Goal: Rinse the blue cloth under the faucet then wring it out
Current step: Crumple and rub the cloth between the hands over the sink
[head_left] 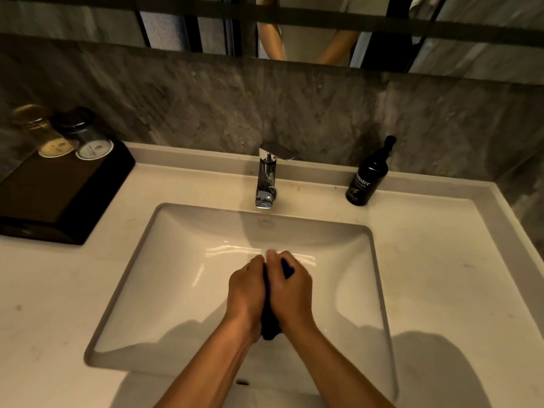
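Nearest me, over the middle of the sink basin (164,278), my left hand (245,293) and right hand (290,285) are pressed together with fingers clenched around the blue cloth (269,325), which is bunched between the palms, a dark end poking out below the wrists and a blue tip by the right hand's knuckles. Behind the basin the chrome faucet (266,175) stands at the back rim; I can't tell if water runs. Right of the faucet, a dark pump bottle (368,176); far left of it, a black box (63,189) with two glass jars (63,134).
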